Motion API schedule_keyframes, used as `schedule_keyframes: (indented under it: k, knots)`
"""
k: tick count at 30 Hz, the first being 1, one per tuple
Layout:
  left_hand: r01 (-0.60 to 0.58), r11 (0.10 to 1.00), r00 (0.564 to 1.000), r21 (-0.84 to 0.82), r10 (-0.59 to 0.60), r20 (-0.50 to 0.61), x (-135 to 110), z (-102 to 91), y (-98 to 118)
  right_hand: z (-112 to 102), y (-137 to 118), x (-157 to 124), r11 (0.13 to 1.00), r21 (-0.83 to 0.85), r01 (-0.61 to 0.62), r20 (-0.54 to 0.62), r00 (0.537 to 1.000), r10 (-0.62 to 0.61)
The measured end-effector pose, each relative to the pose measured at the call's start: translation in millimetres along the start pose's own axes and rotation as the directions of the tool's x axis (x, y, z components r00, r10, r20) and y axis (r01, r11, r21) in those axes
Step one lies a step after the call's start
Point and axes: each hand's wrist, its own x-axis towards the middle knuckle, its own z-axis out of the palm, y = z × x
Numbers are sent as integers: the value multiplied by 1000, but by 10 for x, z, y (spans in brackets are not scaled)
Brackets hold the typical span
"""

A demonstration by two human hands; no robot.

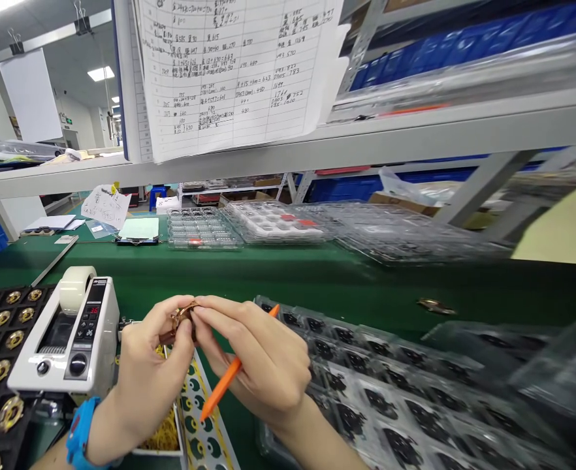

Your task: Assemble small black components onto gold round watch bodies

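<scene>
My left hand (153, 365) pinches a small copper-coloured metal ring part (183, 313) between thumb and fingers; the fingers cover much of it. My right hand (258, 359) is closed, with an orange pen-shaped stick (222, 388) held through its fingers. The tips of that hand's thumb and index finger touch the ring part's right side. Below the hands lies a strip sheet (202, 418) with round cutouts and yellow edges. Beside it, a white box (163, 452) holds yellow strips, partly hidden by my left wrist.
A white tape dispenser (80, 336) stands left, next to a black tray (4, 320) of gold rings. Clear trays (366, 378) of black parts fill the right. Another metal part (435, 305) lies on the green table (317, 274). A shelf bar (390, 140) crosses above.
</scene>
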Motion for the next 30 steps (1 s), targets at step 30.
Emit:
schedule_keyframes:
  k: [30]
  knots:
    - [316,921,932,-226,-257,255,269,-193,-22,-28,47,47,618,422,-663,631,704,325]
